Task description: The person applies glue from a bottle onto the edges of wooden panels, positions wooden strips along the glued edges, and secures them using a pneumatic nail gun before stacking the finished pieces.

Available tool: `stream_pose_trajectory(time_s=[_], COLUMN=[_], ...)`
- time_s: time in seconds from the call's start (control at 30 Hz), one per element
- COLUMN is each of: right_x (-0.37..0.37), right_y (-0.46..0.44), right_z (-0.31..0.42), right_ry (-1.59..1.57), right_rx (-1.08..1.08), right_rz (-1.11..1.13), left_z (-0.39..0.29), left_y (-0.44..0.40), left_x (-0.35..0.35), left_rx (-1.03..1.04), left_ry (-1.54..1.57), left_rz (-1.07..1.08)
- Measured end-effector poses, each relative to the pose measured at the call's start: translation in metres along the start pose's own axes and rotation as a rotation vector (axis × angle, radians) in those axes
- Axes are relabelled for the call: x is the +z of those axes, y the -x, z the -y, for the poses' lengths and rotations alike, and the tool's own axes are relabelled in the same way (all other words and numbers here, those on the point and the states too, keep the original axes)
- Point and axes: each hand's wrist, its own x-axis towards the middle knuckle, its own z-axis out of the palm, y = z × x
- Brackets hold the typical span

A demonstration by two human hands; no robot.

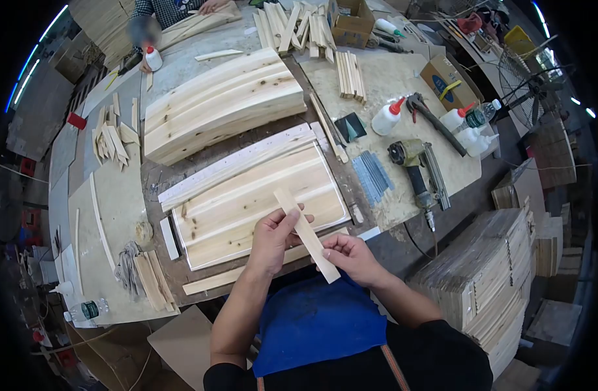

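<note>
A short, flat wooden strip (pixel 305 233) is held at a slant over the near edge of a wooden panel (pixel 247 208). My left hand (pixel 273 240) is closed round the strip's upper middle, thumb on top. Lower down, my right hand (pixel 352 257) pinches the strip's right edge. The panel lies on the workbench with a white line along its border. Along its far edge lies a long pale strip (pixel 233 166), and a long narrow strip (pixel 214 281) lies along its near edge.
Beyond the panel stands a stack of curved boards (pixel 224 104). To the right lie a nail gun (pixel 416 166), a hammer (pixel 436 124) and a glue bottle (pixel 386 117). Wood pieces (pixel 113 137) lie left. A co-worker's sleeve (pixel 172 12) shows at the far side.
</note>
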Motion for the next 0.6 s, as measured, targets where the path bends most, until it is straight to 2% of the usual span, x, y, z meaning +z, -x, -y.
stream_pose_trajectory(time_s=[0.13,0.23,0.4,0.5,0.53,0.6], right_x=[-0.007,0.0,-0.002,0.001,0.002,0.01], right_y=[-0.002,-0.001,-0.006,-0.009,-0.008,0.002], right_z=[0.002,0.015,0.01,0.005,0.005,0.009], right_ry=[-0.202,-0.481,-0.498,-0.064,-0.066,0.557], right_rx=[0.157,0.255,0.246,0.013,0.011,-0.298], right_rz=[0.031,0.064,0.081,-0.006,-0.005,-0.135], left_z=[0.017,0.023,0.025,0.021,0.022,0.024], left_y=[0.006,0.003,0.001,0.01,0.012,0.017], left_x=[-0.006,-0.015,-0.019,-0.013,-0.012,-0.006], left_rx=[-0.084,-0.023,-0.064,-0.047,-0.047,-0.003], left_ry=[-0.003,0.101,0.161,0.051,0.049,-0.026], left_rz=[0.121,0.223,0.253,0.193,0.193,0.163])
